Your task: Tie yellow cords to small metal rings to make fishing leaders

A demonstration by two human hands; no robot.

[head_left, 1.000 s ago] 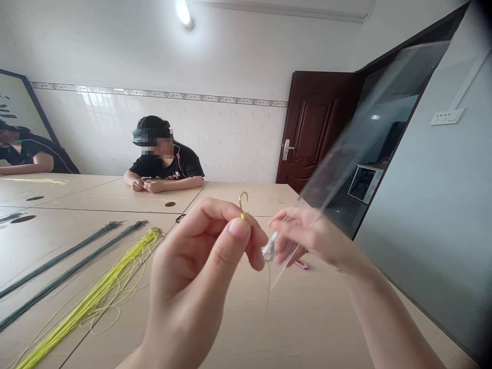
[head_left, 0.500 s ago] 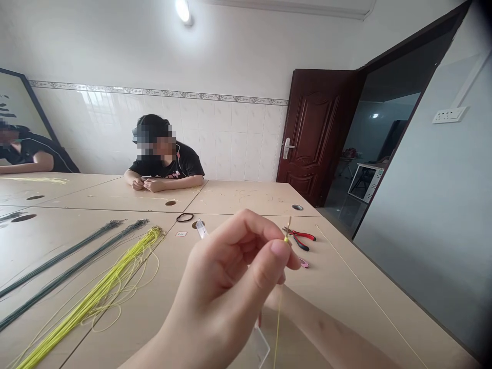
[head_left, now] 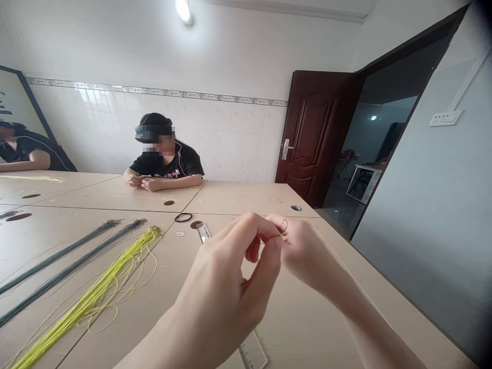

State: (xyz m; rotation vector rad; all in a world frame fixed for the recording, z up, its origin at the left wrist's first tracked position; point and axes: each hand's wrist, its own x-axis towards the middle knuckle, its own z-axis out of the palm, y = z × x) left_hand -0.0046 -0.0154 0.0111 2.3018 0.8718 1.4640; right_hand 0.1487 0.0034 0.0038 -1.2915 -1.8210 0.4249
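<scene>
Centre of frame: left hand [head_left: 232, 282], back toward the viewer, thumb and forefinger pinched together on a small curved hook [head_left: 285, 225]. Hook sits just right of centre, bend upward, with a bit of yellow binding [head_left: 282, 234] at the fingertips. Right hand [head_left: 307, 251] is close behind it, right of centre, slightly blurred; its fingers are mostly covered, so cannot tell whether it grips anything.

A clear plastic strip [head_left: 253, 351] shows on the table [head_left: 184, 328] at bottom centre, partly under the left hand in this view; a similar clear end with dark print [head_left: 203, 233] shows above that hand. Whether they join is hidden.

Lower left: a bundle of yellow cords [head_left: 98, 289], loose loops along its right side; beside it, two dark green bundles [head_left: 82, 277], slanting the same way. Left of centre, a black ring [head_left: 183, 218] near a small white label [head_left: 179, 234]. Upper left, a person in black [head_left: 184, 161] leans on the table, hands together.
</scene>
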